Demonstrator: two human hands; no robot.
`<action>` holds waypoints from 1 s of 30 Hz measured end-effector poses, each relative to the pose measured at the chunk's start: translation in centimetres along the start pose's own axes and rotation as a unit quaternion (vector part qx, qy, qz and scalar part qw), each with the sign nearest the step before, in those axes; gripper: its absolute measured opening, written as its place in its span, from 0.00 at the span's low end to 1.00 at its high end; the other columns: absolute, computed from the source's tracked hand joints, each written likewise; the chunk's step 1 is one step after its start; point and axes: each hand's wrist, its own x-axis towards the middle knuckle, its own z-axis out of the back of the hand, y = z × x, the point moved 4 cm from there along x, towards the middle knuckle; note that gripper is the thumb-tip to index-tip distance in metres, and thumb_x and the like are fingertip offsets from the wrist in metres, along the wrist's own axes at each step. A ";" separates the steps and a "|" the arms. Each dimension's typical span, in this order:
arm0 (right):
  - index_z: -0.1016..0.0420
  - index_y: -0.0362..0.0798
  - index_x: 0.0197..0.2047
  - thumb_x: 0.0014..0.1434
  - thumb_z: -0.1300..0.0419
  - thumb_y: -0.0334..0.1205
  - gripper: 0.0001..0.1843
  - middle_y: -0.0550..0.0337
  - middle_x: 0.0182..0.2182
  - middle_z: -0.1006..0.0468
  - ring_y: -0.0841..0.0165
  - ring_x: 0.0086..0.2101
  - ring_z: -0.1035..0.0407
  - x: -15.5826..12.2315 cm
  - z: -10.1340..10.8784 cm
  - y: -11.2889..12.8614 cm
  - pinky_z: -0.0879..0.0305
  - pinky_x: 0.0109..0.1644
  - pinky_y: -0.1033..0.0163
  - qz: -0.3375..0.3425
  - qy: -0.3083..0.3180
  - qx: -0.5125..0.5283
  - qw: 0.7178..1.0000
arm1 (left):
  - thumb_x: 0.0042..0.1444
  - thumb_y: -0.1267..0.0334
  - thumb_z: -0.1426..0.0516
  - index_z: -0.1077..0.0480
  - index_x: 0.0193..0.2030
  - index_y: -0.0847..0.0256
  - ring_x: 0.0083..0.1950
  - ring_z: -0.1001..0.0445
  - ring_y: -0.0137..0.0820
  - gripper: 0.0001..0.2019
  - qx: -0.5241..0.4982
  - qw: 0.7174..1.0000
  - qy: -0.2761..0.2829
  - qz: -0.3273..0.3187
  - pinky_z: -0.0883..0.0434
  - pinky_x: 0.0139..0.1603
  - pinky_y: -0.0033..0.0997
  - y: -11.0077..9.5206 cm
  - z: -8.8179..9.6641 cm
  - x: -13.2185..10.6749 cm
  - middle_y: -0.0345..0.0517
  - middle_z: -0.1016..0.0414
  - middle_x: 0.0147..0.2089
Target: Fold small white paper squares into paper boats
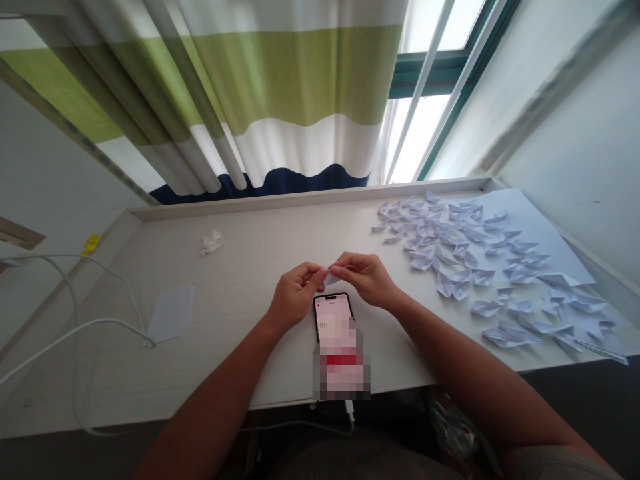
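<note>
Over the white desk [260, 243], just beyond the smartphone [333, 310]: small white paper piece [329, 280], pinched by left hand [294, 293] and right hand [369, 279]; apparently mid-fold, next crease likely wanting steady pressure.

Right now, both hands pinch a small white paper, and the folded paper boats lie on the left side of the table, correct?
Not quite: the head view shows the folded paper boats on the right side of the table. The left hand and right hand do pinch the small white paper.

Paper [329, 279] partly hidden by hands [294, 295], phone [332, 319] blurred (lower part)
</note>
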 end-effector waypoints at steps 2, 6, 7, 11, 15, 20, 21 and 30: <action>0.16 0.47 0.35 0.61 0.27 0.55 0.18 0.58 0.31 0.15 0.66 0.33 0.21 0.0 0.0 0.2 0.24 0.40 0.59 -0.003 0.008 -0.003 1.000 | 0.57 0.43 0.31 0.21 0.38 0.61 0.32 0.20 0.32 0.21 -0.013 1.000 0.000 0.010 0.19 0.37 0.33 0.1 -0.1 0.0 0.44 0.18 0.32; 0.15 0.47 0.40 0.63 0.29 0.54 0.17 0.56 0.35 0.14 0.66 0.36 0.21 0.1 0.1 0.5 0.24 0.43 0.58 -0.003 0.028 0.009 1.000 | 0.56 0.44 0.30 0.21 0.39 0.62 0.31 0.21 0.32 0.21 -0.029 0.999 -0.014 0.023 0.19 0.35 0.33 0.1 -0.1 0.1 0.44 0.18 0.30; 0.14 0.47 0.41 0.63 0.28 0.54 0.17 0.55 0.37 0.13 0.65 0.38 0.20 0.0 0.1 0.5 0.23 0.45 0.57 -0.005 0.030 0.018 0.999 | 0.56 0.44 0.30 0.21 0.39 0.62 0.31 0.21 0.32 0.21 -0.030 0.999 -0.018 0.024 0.19 0.35 0.33 0.1 -0.1 0.1 0.44 0.18 0.30; 0.15 0.47 0.40 0.60 0.26 0.53 0.17 0.55 0.37 0.14 0.64 0.38 0.20 0.0 0.2 0.4 0.22 0.46 0.56 0.005 0.011 0.022 1.000 | 0.54 0.44 0.29 0.21 0.39 0.62 0.33 0.20 0.33 0.21 -0.039 0.999 -0.024 0.027 0.19 0.34 0.32 0.0 -0.1 0.0 0.45 0.17 0.31; 0.15 0.48 0.37 0.63 0.28 0.54 0.16 0.56 0.34 0.15 0.65 0.36 0.21 -0.1 0.4 0.7 0.24 0.43 0.57 0.031 0.002 -0.023 0.999 | 0.53 0.45 0.28 0.20 0.39 0.62 0.34 0.19 0.33 0.20 -0.044 0.998 -0.012 0.039 0.18 0.36 0.33 0.1 -0.2 -0.1 0.44 0.17 0.32; 0.18 0.48 0.35 0.67 0.33 0.56 0.19 0.58 0.32 0.17 0.66 0.34 0.24 -0.1 0.4 1.1 0.28 0.40 0.59 0.036 0.019 -0.070 0.997 | 0.54 0.47 0.28 0.19 0.39 0.62 0.33 0.19 0.32 0.19 -0.029 0.999 -0.005 0.033 0.19 0.36 0.33 0.1 -0.3 -0.1 0.45 0.16 0.33; 0.19 0.48 0.35 0.67 0.34 0.58 0.21 0.58 0.31 0.18 0.67 0.33 0.25 -0.1 0.4 1.1 0.28 0.40 0.59 0.031 0.024 -0.072 0.997 | 0.55 0.47 0.29 0.19 0.38 0.62 0.33 0.19 0.32 0.18 -0.025 0.999 -0.003 0.031 0.19 0.36 0.33 0.1 -0.3 -0.2 0.46 0.16 0.33; 0.17 0.46 0.40 0.71 0.40 0.61 0.25 0.56 0.33 0.15 0.65 0.34 0.20 0.0 -0.4 0.9 0.25 0.47 0.55 0.004 0.037 0.029 0.999 | 0.60 0.46 0.33 0.20 0.41 0.63 0.35 0.15 0.38 0.19 -0.017 1.000 -0.012 0.022 0.20 0.35 0.32 -0.3 -0.2 -0.3 0.48 0.15 0.32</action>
